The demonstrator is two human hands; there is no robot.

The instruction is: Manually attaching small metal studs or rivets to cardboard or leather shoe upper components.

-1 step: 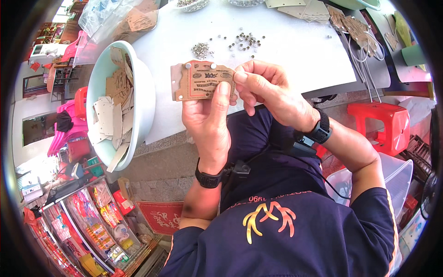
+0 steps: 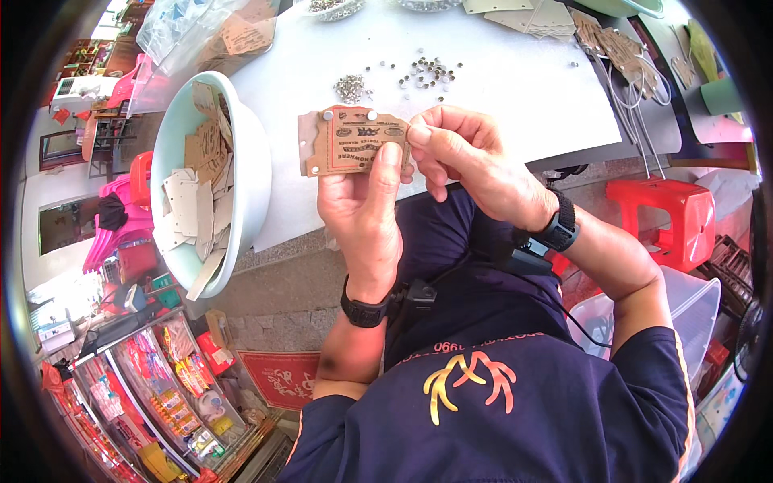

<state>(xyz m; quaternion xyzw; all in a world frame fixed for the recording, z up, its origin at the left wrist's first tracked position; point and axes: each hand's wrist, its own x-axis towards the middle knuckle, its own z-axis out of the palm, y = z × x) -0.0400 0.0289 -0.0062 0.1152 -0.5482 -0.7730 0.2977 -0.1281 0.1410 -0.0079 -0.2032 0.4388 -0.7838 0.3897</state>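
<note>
My left hand (image 2: 366, 221) holds a brown printed cardboard tag (image 2: 346, 145) up over the near edge of the table, thumb across its front and the other fingers behind. A paler card shows behind the tag's left edge. Round silver studs (image 2: 328, 115) sit along the tag's upper edge and at its lower left corner. The thumb and forefinger of my right hand (image 2: 475, 157) are pinched together at the tag's right edge; whatever is between them is hidden. Beyond the tag lie a pile of small silver metal pieces (image 2: 350, 88) and a scatter of darker studs (image 2: 431, 74).
A pale green basin (image 2: 251, 161) of brown and cream cards stands at left. Plastic bags (image 2: 189, 36) lie behind it. Stacked cards (image 2: 523, 20), brown tags with white cords (image 2: 624, 52) and bowls of metal pieces (image 2: 332, 8) line the far side. A red stool (image 2: 664, 213) stands right.
</note>
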